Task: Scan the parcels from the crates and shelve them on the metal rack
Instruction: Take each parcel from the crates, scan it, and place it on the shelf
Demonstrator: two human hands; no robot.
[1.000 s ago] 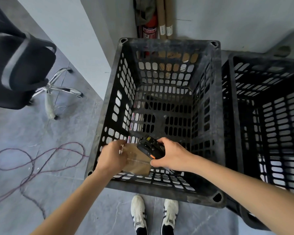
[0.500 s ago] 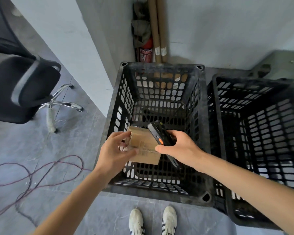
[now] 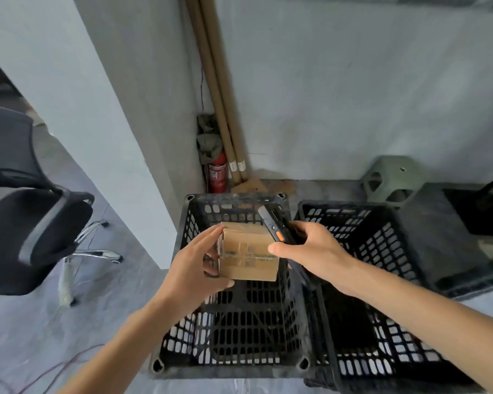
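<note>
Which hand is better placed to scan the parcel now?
The right hand, probably: it already holds the scanner beside the cardboard parcel. The left hand is busy holding that parcel above the crate.

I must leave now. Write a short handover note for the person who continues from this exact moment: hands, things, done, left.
Left hand grips the cardboard parcel above the left crate.
Right hand holds the handheld scanner at the parcel's right edge; its thumb touches the box.
The left crate looks empty; no parcels show in the right crate.
Done: parcel lifted out.
Left: scan it if not yet scanned, then shelve it. The rack is not clearly in view.
</note>
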